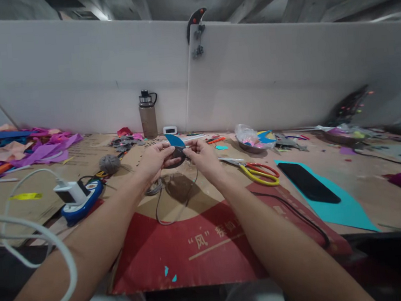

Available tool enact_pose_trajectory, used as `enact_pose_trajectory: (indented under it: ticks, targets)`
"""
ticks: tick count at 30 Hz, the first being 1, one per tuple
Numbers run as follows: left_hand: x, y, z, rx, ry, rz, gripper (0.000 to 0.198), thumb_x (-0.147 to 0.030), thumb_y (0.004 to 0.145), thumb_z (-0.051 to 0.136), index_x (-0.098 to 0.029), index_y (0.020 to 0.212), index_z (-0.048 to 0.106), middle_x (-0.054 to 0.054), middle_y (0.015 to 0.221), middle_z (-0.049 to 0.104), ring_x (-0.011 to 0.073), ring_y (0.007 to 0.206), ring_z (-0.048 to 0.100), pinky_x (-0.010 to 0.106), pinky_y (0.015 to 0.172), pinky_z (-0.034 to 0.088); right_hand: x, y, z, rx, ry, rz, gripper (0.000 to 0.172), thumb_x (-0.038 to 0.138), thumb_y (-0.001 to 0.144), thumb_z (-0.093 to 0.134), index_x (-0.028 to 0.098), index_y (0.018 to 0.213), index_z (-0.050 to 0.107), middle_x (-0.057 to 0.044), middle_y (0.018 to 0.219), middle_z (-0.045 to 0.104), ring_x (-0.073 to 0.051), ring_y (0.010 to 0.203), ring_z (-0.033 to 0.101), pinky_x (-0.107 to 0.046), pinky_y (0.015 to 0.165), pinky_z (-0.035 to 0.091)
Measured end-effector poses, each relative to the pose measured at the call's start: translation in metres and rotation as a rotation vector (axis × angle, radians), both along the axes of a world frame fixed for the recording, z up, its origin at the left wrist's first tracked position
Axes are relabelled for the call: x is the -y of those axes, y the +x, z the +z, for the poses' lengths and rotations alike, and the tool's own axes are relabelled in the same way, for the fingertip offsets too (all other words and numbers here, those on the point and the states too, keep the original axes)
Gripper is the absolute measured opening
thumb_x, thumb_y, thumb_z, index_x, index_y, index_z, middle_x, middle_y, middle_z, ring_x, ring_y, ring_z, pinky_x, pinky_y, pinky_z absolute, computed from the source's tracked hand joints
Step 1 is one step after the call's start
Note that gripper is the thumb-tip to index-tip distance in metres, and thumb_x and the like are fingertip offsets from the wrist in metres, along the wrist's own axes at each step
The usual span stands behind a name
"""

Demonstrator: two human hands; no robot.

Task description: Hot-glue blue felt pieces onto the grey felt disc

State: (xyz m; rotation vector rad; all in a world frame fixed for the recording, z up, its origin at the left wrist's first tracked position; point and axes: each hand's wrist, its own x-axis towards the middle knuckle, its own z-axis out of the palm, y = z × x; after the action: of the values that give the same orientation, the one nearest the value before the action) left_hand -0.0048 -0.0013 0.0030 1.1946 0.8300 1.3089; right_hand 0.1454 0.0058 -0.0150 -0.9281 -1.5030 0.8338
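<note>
In the middle of the head view my left hand pinches a small dark rounded piece above the table. A blue pointed piece, like a fin, stands up at its top edge. My right hand is closed at the right side of the same dark piece, thumb and fingertips together near a thin grey strand. That grey yarn hangs in a loop below the hands, over the cardboard. What exactly sits between the right fingertips is too small to tell.
Red and tan cardboard lies in front of me. To the right are yellow-and-red-handled scissors and a black phone on a turquoise sheet. A blue power strip, a grey yarn ball and a bottle stand leftward.
</note>
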Motion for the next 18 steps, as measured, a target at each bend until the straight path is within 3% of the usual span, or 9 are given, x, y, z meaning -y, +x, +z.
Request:
enact_pose_trajectory:
  ticks: [3,6,10,14,16,18]
  targets:
    - [-0.004,-0.003,-0.001,0.03,0.083,0.076,0.008,-0.016,0.074,0.063,-0.011,0.078,0.059,0.004,0.079,0.063,0.0115,0.072,0.063,0.033,0.074,0.056,0.006,-0.005,0.0,0.021,0.061,-0.03,0.043,0.03,0.072,0.058,0.018,0.109,0.04,0.004,0.071,0.051,-0.009,0.062,0.048,-0.023,0.059,0.038]
    - [-0.008,-0.006,-0.002,0.071,0.145,0.128,0.009,-0.017,0.074,0.063,-0.011,0.079,0.058,0.003,0.079,0.062,0.0106,0.07,0.063,0.034,0.075,0.056,0.009,-0.007,-0.002,0.05,0.034,-0.047,0.04,0.03,0.076,0.053,0.018,0.112,0.038,0.004,0.07,0.053,-0.009,0.06,0.049,-0.022,0.057,0.038]
    - [-0.011,-0.01,0.0,0.135,0.167,0.196,0.011,-0.016,0.073,0.065,-0.011,0.077,0.056,0.001,0.072,0.061,0.0078,0.062,0.06,0.034,0.075,0.056,0.01,-0.009,-0.008,0.16,-0.095,0.073,0.019,0.027,0.081,0.043,0.018,0.093,0.054,0.003,0.061,0.054,-0.008,0.05,0.043,-0.02,0.049,0.034]
    - [-0.013,-0.015,0.002,0.194,0.192,0.239,0.01,-0.015,0.071,0.066,-0.012,0.075,0.057,-0.001,0.068,0.059,0.0064,0.059,0.058,0.034,0.077,0.056,0.014,-0.012,-0.013,0.339,-0.173,0.245,0.021,0.025,0.079,0.046,0.018,0.078,0.065,0.002,0.059,0.057,-0.007,0.047,0.04,-0.02,0.047,0.031]
    - [-0.014,-0.018,0.003,0.213,0.186,0.246,0.008,-0.013,0.072,0.064,-0.011,0.075,0.057,0.0,0.068,0.06,0.0068,0.06,0.059,0.033,0.076,0.056,0.016,-0.01,-0.013,0.451,-0.14,0.235,0.019,0.023,0.077,0.05,0.018,0.073,0.067,0.001,0.059,0.059,-0.008,0.052,0.046,-0.021,0.05,0.033]
    - [-0.016,-0.02,0.003,0.225,0.176,0.242,0.006,-0.012,0.074,0.062,-0.011,0.076,0.057,0.001,0.069,0.061,0.0074,0.062,0.06,0.033,0.075,0.056,0.015,-0.005,-0.009,0.569,-0.086,0.132,0.021,0.026,0.077,0.052,0.017,0.064,0.067,0.0,0.058,0.06,-0.011,0.056,0.05,-0.022,0.054,0.034]
